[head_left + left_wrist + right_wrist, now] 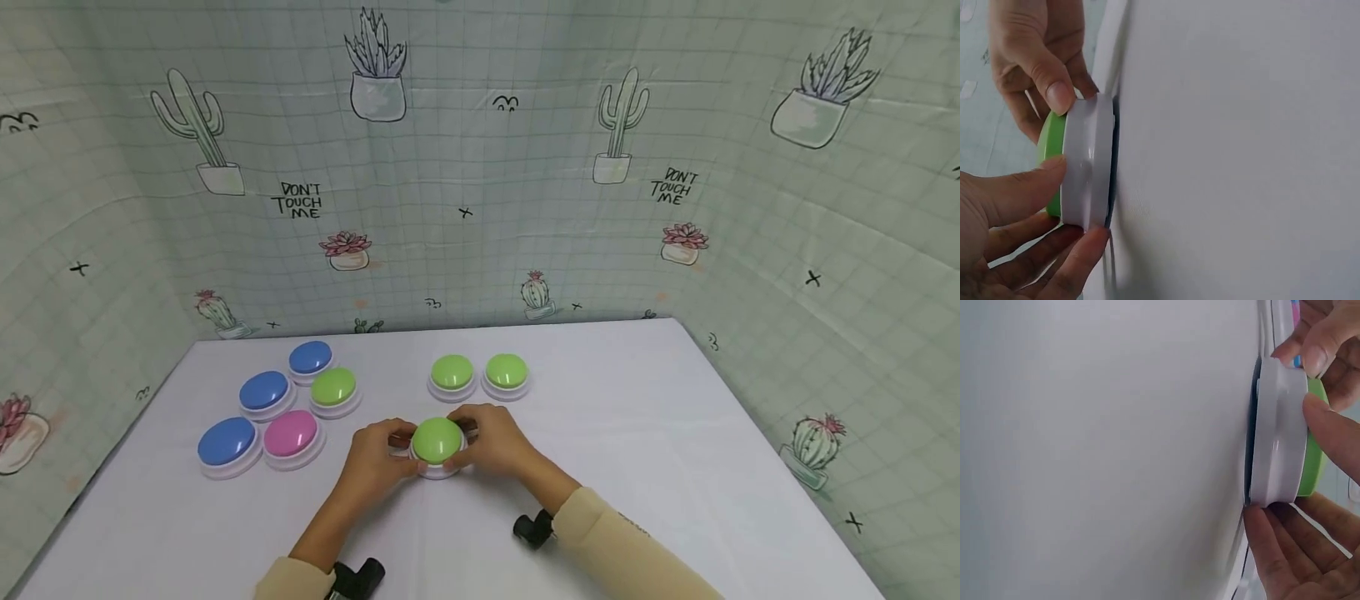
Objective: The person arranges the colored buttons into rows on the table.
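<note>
A round push button with a green dome [438,440] and a white base is held between both hands near the middle of the white table. My left hand [378,460] grips its left side, thumb on the near edge and fingers round the base. From the other side my right hand [493,440] holds it the same way. In the left wrist view the white base [1088,162] sits at or just above the cloth. The right wrist view shows a dark underside along the base [1279,437]. Just behind stand two more green buttons, a left one [452,372] and a right one [507,372].
On the left side, several buttons stand in a cluster: a pink one [291,433], a green one [333,387], and blue ones, the nearest [227,441] at the front. A cactus-print cloth [465,167] walls the table [637,400] at the back and sides.
</note>
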Available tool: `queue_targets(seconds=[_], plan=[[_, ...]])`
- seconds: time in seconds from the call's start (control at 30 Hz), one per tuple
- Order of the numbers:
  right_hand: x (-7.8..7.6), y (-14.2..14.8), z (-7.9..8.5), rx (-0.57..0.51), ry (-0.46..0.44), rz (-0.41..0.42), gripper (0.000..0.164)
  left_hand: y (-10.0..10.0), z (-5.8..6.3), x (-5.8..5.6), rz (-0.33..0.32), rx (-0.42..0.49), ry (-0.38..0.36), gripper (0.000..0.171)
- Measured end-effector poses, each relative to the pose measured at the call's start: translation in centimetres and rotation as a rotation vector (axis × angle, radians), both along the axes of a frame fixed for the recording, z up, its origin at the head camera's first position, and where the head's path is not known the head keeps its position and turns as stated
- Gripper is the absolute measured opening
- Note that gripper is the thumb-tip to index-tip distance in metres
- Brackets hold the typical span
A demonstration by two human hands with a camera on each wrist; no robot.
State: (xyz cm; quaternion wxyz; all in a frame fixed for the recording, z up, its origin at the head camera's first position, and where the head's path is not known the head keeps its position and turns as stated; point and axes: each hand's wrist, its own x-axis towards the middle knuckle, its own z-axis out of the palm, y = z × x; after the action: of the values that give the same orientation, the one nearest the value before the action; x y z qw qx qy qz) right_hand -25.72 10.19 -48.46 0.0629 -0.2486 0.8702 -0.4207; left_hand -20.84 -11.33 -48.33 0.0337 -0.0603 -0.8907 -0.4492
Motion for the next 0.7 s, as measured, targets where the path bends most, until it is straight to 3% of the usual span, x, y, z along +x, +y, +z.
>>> queue_targets(seconds=[0.37,0.7], plan=[[-0.5,6.8,0.3,0.028,-0.02,-0.177,0.06,6.0,0.4,-2.1,-0.199,0.034,-0.125,0.05],[-1.5,11.7,0.6,0.056,-0.064,-0.262,0.059,11.4,-0.1,-2.6,-0.223,0.093,-0.085,0.05]])
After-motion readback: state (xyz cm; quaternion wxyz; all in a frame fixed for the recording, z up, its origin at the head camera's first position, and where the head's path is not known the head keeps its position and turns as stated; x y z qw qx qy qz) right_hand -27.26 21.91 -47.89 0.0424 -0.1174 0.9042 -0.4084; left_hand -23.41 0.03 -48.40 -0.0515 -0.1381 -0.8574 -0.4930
